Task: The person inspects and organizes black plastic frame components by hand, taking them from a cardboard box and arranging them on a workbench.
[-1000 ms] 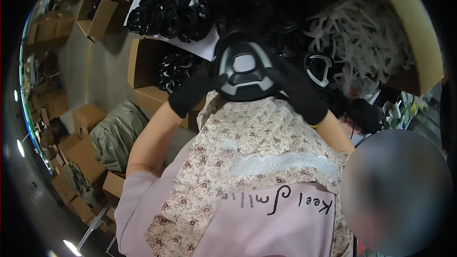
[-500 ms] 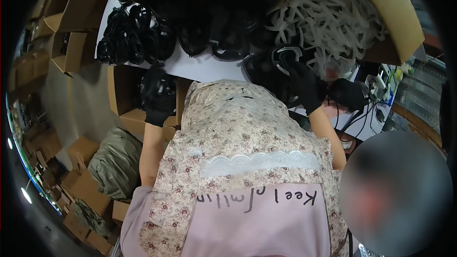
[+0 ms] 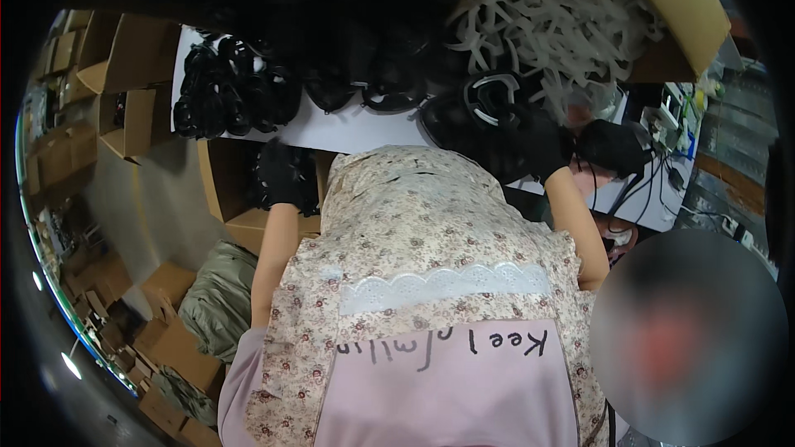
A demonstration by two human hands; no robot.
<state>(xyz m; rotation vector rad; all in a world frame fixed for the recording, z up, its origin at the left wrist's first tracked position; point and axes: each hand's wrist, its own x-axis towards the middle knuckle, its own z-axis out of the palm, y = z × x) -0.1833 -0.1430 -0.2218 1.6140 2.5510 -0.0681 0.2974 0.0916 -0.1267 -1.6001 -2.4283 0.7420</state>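
Note:
Both of my hands wear black gloves. My left hand [image 3: 281,172] is over an open cardboard box [image 3: 217,190] below the table edge, beside dark plastic parts [image 3: 305,175] lying in it. Its fingers blend into the black parts, so a grip is not readable. At the right of the table, my right hand [image 3: 540,142] closes on the edge of a black goggle-shaped frame [image 3: 474,102] with a pale, shiny inner rim. Under that frame sits a larger dark rounded object [image 3: 443,122], whose kind I cannot make out.
Several black frames [image 3: 236,87] stand in rows on the white table [image 3: 327,128]. A large carton [image 3: 704,21] at the back right holds a heap of translucent white strips [image 3: 563,25]. Black cables [image 3: 642,199] hang at the right. Cardboard boxes [image 3: 137,54] and a grey-green bag [image 3: 219,298] are at left.
My left hand has moved slightly away and rightward, and the black part it carried no longer stands out above the box. My right hand stays by the goggle-shaped frame. The view has shifted slightly.

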